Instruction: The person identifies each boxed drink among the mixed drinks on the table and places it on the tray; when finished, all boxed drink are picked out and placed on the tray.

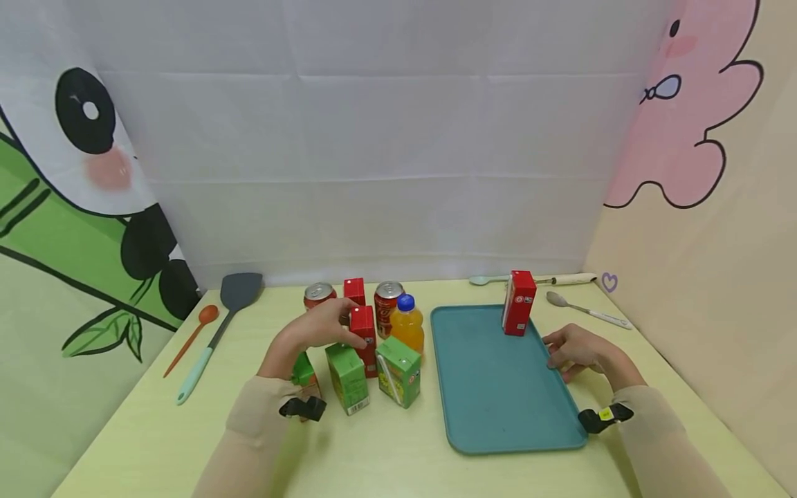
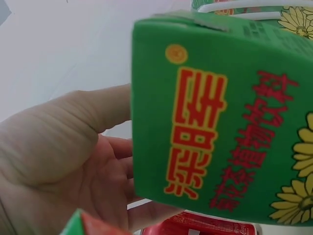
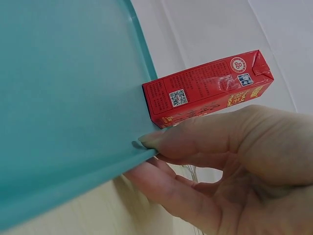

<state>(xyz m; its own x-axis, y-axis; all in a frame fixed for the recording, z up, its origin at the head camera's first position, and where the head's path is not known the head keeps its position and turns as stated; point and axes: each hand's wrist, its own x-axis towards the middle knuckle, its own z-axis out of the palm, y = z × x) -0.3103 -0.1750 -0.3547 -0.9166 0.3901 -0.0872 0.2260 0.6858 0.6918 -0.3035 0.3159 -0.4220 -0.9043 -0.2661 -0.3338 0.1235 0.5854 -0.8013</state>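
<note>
My left hand (image 1: 324, 324) reaches in from the left and holds a red drink carton (image 1: 364, 321) among the grouped drinks. Its thumb lies across the carton's near side; in the left wrist view a green drink carton (image 2: 215, 117) hides the fingertips. Two green cartons, one of them a green carton with a straw (image 1: 398, 370), stand in front. On the right, my right hand (image 1: 579, 353) pinches the rim of the teal tray (image 1: 498, 408), thumb above and fingers beneath. Another red carton (image 3: 205, 90) stands upright at the tray's far right corner.
Behind the cartons stand a cola can (image 1: 389, 290), another can (image 1: 319, 292), a red carton (image 1: 354, 290) and an orange juice bottle (image 1: 407, 325). A spatula (image 1: 233, 297) and an orange spoon (image 1: 199, 328) lie left. Metal spoon (image 1: 585, 308) lies right, near the wall.
</note>
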